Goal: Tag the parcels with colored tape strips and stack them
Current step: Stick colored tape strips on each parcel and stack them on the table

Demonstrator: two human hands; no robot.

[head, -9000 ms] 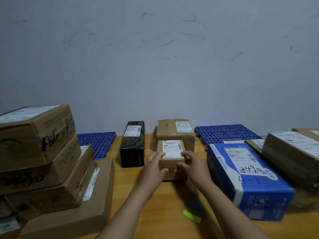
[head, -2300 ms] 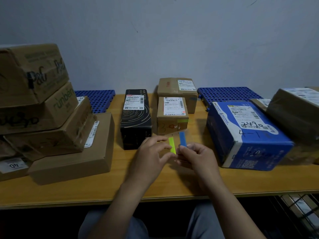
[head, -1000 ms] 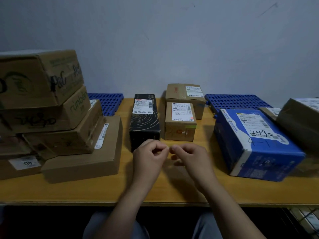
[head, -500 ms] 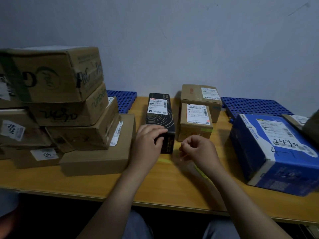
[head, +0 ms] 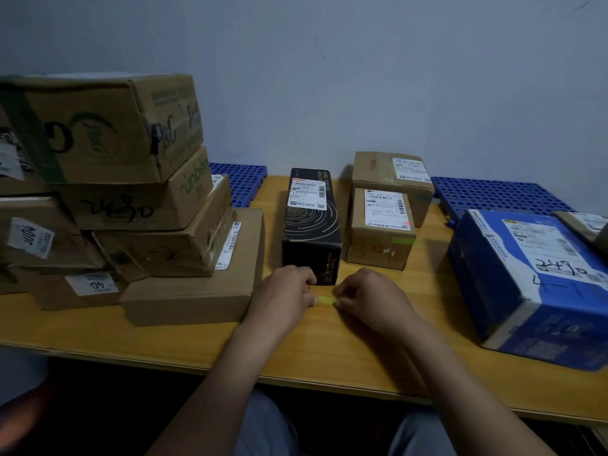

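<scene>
— How's the light?
— Dim and bluish. The wall (head: 394, 77) is flat grey, and soft shadows lie beside the boxes on the worktop (head: 329, 350). Below its front edge the frame is nearly black. Only the green tape strip (head: 325, 300) looks bright.
— Sharp?
— Soft overall, with smeared labels. At the left edge the stacked cartons (head: 98, 159) bow outward.

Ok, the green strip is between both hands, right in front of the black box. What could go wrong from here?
1. The green strip is pinched at its ends by the left hand and right hand; it may curl onto the fingers or itself.
2. Pressing it onto the near face of the black box could slide the box back.
3. The cardboard stack at left sits unevenly; adding parcels might tip it.
</scene>
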